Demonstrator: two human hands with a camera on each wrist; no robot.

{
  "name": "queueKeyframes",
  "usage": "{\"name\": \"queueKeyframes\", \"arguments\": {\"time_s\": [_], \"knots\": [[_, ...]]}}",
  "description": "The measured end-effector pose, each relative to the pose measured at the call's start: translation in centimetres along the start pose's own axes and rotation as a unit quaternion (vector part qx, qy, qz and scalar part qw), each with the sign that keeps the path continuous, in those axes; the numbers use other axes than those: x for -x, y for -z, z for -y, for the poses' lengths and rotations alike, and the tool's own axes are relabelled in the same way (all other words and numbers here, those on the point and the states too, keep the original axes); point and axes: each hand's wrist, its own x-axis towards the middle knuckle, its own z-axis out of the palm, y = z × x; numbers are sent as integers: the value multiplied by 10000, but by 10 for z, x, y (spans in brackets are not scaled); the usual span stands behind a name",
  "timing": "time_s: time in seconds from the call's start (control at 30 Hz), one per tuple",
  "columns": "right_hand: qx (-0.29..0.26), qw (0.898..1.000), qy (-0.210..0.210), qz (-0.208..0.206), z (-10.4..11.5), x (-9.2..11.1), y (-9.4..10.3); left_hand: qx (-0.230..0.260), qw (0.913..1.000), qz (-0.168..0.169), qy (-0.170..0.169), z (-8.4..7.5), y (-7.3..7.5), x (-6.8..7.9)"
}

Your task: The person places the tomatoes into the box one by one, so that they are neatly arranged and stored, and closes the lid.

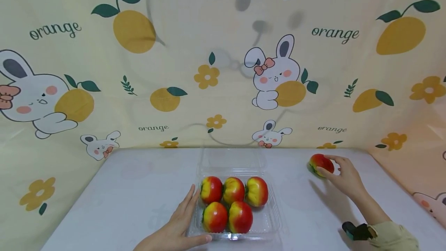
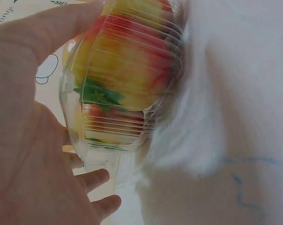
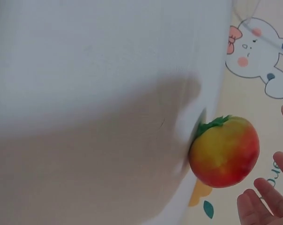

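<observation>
A clear plastic clamshell box point(image 1: 266, 220) stands on the table with its lid point(image 1: 231, 160) folded back. Several red-and-yellow fruits point(image 1: 240, 217) with green leafy tops lie inside it in two rows. Along the box's left side rests my left hand point(image 1: 175, 220), fingers straight and thumb stretched by the front edge. At the table's back right sits a single red-and-yellow fruit point(image 1: 321, 165), its green leaves point(image 3: 212, 124) against the tabletop. My right hand point(image 1: 343, 175) is spread around that fruit; in the right wrist view a gap shows between the fingers point(image 3: 268, 197) and its skin.
The white table point(image 1: 139, 189) meets a printed cloth backdrop point(image 1: 223, 107) with rabbits and oranges at its far edge. A dark wrist device point(image 1: 359, 231) sits at the right sleeve point(image 1: 393, 237). The front right part of the box floor holds no fruit.
</observation>
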Motion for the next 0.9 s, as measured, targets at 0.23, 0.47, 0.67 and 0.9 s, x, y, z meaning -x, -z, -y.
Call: {"name": "queueKeyframes", "arguments": {"time_s": [0.23, 0.47, 0.67, 0.9], "knots": [[96, 9999, 9, 132, -3, -6, -1, -9, 10000, -8, 41, 0, 0, 0], [169, 9993, 65, 333, -5, -14, -7, 19, 10000, -14, 49, 1, -1, 0], [200, 9980, 24, 593, -8, -19, -9, -17, 9999, -35, -98, 3, 0, 0], [244, 9969, -139, 739, -12, -27, -10, -81, 9995, -114, -285, 2, 0, 1]]}}
